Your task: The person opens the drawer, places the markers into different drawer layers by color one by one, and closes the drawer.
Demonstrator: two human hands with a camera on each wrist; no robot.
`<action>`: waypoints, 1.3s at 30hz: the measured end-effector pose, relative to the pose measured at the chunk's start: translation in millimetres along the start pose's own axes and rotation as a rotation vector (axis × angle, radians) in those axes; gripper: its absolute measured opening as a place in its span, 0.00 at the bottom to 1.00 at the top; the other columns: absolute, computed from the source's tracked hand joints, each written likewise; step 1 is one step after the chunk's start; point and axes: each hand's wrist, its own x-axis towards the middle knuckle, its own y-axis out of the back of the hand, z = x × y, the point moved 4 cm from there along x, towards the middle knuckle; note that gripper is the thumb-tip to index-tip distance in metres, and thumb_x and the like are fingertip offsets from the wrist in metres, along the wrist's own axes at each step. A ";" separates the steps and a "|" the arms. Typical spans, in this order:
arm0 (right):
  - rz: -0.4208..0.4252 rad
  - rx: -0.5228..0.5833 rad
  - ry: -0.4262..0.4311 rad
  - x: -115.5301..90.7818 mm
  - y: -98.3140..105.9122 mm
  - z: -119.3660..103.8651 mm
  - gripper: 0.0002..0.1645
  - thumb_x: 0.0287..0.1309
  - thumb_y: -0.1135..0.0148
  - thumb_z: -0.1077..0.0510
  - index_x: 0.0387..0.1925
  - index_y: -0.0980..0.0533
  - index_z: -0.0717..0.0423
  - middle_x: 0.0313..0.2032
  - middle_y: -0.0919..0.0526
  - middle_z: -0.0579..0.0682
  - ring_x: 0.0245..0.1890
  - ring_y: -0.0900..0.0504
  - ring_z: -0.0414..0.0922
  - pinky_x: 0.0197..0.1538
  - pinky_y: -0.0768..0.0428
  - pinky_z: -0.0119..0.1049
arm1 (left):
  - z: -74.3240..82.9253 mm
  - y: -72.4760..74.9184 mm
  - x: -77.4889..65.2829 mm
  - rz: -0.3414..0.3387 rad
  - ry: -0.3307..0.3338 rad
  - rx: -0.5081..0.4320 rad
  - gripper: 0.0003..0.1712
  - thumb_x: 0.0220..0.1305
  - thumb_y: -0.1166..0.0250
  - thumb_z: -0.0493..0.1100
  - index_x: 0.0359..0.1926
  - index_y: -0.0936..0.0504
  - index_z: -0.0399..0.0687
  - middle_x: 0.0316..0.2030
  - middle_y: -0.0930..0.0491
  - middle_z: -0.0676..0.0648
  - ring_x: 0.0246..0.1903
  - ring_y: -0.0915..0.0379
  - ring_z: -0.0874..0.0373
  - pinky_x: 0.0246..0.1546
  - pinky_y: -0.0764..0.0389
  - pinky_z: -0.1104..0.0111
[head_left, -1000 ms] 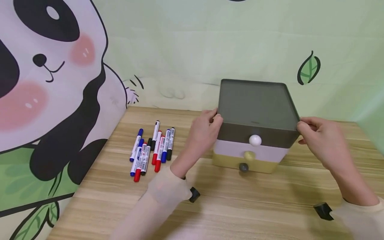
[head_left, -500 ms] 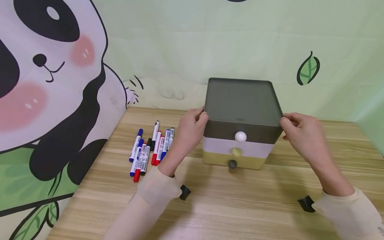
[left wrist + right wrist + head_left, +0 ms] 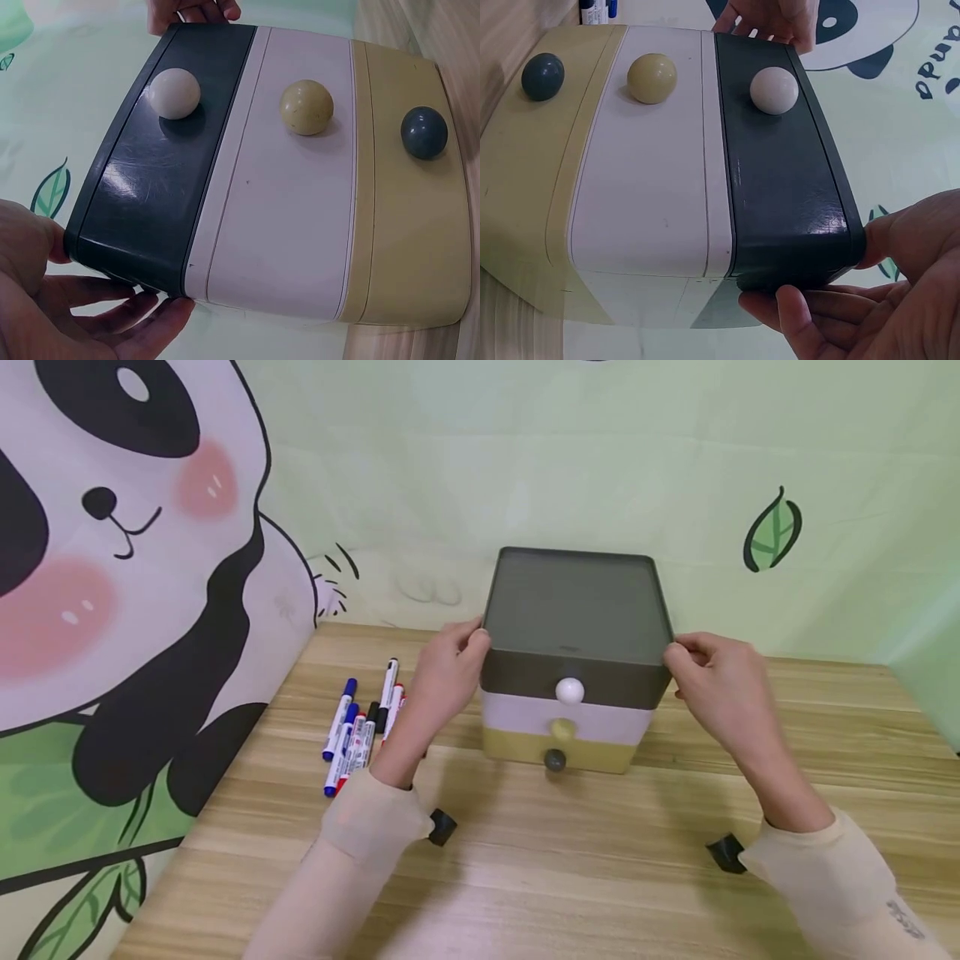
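A small three-tier drawer box faces me, with a dark grey top tier, a pale pink middle and a yellow base. Each drawer front has a round knob: white, yellow and dark grey. My left hand grips the left side of the dark tier, thumb at the top rim and fingers beneath in the left wrist view. On the opposite side, my right hand holds the same tier between thumb and curled fingers. All three drawers are closed. Whether the base touches the table cannot be told.
Several markers with blue, red and black caps lie on the wooden table left of the box, partly hidden by my left forearm. A green wall covering with a panda print rises behind the table.
Both hands and the drawer box have moved left across the table, and slightly toward the back. My left forearm now covers some of the markers.
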 end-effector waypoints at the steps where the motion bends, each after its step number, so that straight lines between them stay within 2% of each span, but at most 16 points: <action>1: 0.002 -0.002 0.002 0.2 -1.1 -0.7 0.27 0.70 0.53 0.53 0.57 0.18 0.65 0.39 0.11 0.60 0.25 0.17 0.36 0.29 0.22 0.28 | -1.3 1.1 0.6 0.000 0.004 0.000 0.31 0.74 0.55 0.50 0.71 0.26 0.43 0.63 0.23 0.38 0.59 0.26 0.46 0.61 0.27 0.53; 7: -0.006 -0.002 -0.007 1.2 -6.9 -3.7 0.29 0.71 0.53 0.50 0.59 0.19 0.64 0.40 0.11 0.59 0.26 0.16 0.38 0.29 0.22 0.30 | -6.5 6.6 2.8 0.011 0.012 -0.017 0.30 0.74 0.53 0.50 0.71 0.25 0.44 0.63 0.23 0.39 0.55 0.26 0.47 0.61 0.27 0.53; 12: -0.007 0.005 -0.006 1.4 -8.6 -5.3 0.29 0.72 0.52 0.48 0.58 0.18 0.64 0.41 0.11 0.60 0.26 0.16 0.39 0.30 0.22 0.30 | -7.3 9.1 2.6 0.019 0.017 -0.023 0.30 0.75 0.53 0.50 0.71 0.25 0.44 0.64 0.24 0.39 0.57 0.26 0.47 0.61 0.26 0.53; 18: -0.024 0.019 -0.003 3.3 -8.2 -4.7 0.30 0.74 0.51 0.45 0.58 0.19 0.65 0.44 0.12 0.63 0.26 0.16 0.37 0.31 0.21 0.26 | -7.7 10.3 -0.6 0.031 0.023 -0.050 0.29 0.78 0.51 0.51 0.71 0.26 0.43 0.67 0.26 0.39 0.61 0.25 0.47 0.61 0.24 0.55; 23: -0.046 0.040 -0.001 6.0 -7.6 -3.6 0.30 0.74 0.50 0.46 0.60 0.21 0.66 0.47 0.13 0.65 0.26 0.17 0.34 0.31 0.20 0.25 | -8.8 10.3 -5.9 0.069 0.007 -0.074 0.27 0.79 0.46 0.52 0.70 0.24 0.43 0.64 0.23 0.41 0.59 0.23 0.48 0.58 0.22 0.57; 28: -0.055 0.048 -0.003 9.3 -7.3 -2.1 0.31 0.73 0.50 0.47 0.61 0.22 0.68 0.49 0.14 0.65 0.26 0.18 0.33 0.32 0.20 0.24 | -4.4 9.4 -12.8 0.123 -0.046 -0.038 0.26 0.78 0.43 0.51 0.67 0.21 0.42 0.60 0.20 0.43 0.56 0.21 0.51 0.54 0.20 0.57; 32: -0.054 0.048 -0.006 12.4 -7.0 -1.8 0.31 0.73 0.49 0.47 0.62 0.22 0.68 0.49 0.14 0.65 0.26 0.18 0.33 0.31 0.21 0.25 | 0.8 8.6 -20.3 0.200 -0.103 0.033 0.23 0.76 0.39 0.48 0.65 0.20 0.42 0.59 0.20 0.44 0.54 0.21 0.51 0.51 0.19 0.58; 35: -0.050 0.056 -0.005 14.7 -7.1 -1.5 0.31 0.73 0.48 0.47 0.62 0.23 0.68 0.49 0.15 0.66 0.25 0.19 0.32 0.31 0.21 0.24 | 7.1 6.7 -28.2 0.279 -0.166 0.095 0.20 0.73 0.37 0.45 0.61 0.18 0.41 0.55 0.20 0.43 0.51 0.23 0.51 0.48 0.21 0.60; 39: -0.041 0.078 -0.002 17.6 -7.8 -1.0 0.30 0.73 0.47 0.48 0.62 0.23 0.69 0.49 0.15 0.66 0.25 0.19 0.31 0.31 0.21 0.24 | 17.0 2.1 -40.3 0.364 -0.283 0.164 0.15 0.70 0.33 0.41 0.54 0.17 0.39 0.47 0.21 0.43 0.45 0.25 0.50 0.43 0.24 0.61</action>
